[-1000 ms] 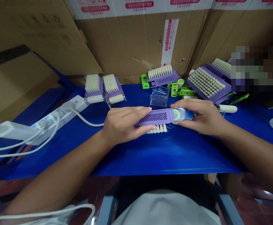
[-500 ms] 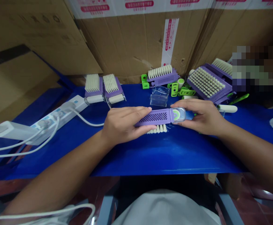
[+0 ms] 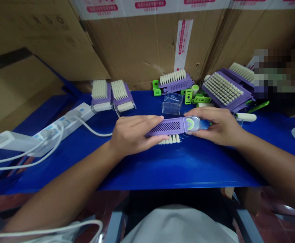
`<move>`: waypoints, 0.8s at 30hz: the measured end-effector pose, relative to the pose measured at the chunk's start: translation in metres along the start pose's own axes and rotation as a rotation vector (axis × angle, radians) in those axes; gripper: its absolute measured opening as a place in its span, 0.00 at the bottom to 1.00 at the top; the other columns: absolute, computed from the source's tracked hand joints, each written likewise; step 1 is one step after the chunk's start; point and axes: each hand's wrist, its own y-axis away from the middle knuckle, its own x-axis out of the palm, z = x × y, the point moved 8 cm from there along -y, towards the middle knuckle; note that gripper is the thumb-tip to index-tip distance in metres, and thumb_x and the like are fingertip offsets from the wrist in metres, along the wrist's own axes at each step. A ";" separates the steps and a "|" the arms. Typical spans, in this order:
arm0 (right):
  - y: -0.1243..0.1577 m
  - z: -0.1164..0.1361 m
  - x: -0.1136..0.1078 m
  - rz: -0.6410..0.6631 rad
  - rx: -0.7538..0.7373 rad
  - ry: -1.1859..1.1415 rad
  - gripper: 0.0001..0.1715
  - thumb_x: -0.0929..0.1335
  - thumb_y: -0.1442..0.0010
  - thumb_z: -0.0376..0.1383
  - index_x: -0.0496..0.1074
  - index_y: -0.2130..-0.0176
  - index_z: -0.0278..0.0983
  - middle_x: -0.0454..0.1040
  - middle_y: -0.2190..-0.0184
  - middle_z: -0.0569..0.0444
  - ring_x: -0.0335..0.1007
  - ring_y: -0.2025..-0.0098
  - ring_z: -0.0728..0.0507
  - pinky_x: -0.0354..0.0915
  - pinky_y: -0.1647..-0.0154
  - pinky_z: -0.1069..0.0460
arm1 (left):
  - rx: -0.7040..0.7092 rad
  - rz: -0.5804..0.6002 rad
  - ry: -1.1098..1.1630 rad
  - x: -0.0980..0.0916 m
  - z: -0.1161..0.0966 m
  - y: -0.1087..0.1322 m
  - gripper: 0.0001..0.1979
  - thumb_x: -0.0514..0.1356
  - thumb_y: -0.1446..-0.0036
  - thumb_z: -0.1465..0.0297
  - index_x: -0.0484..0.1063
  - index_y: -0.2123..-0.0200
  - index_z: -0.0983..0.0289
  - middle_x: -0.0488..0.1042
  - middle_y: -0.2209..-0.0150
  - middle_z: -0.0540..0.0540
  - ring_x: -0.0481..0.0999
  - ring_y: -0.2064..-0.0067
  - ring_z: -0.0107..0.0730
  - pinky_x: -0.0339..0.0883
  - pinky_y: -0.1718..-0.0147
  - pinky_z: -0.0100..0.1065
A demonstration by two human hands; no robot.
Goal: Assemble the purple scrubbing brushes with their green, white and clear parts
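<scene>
A purple brush with slanted slots in its side is held above the blue table, its pale bristles pointing down. My left hand is closed around its left part, thumb below and fingers on top. At the other end sits a clear plastic cover over a light green round piece. My right hand grips this covered end between thumb and fingers. Part of the brush is hidden by my left hand.
Two purple brushes lie bristles up at the back left. Further right are another brush, clear covers, green parts and a brush pile. A white power strip lies left. Cardboard boxes stand behind.
My hands and the brush have stayed in the same place. At the far right, the blurred patch has shifted slightly to the right.
</scene>
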 end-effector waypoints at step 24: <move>0.000 -0.002 0.002 0.024 0.017 0.010 0.21 0.80 0.35 0.41 0.84 0.44 0.41 0.90 0.51 0.49 0.88 0.54 0.40 0.83 0.48 0.47 | -0.001 0.003 0.018 0.000 0.000 -0.001 0.19 0.72 0.33 0.54 0.83 0.48 0.60 0.91 0.56 0.53 0.92 0.61 0.34 0.84 0.60 0.28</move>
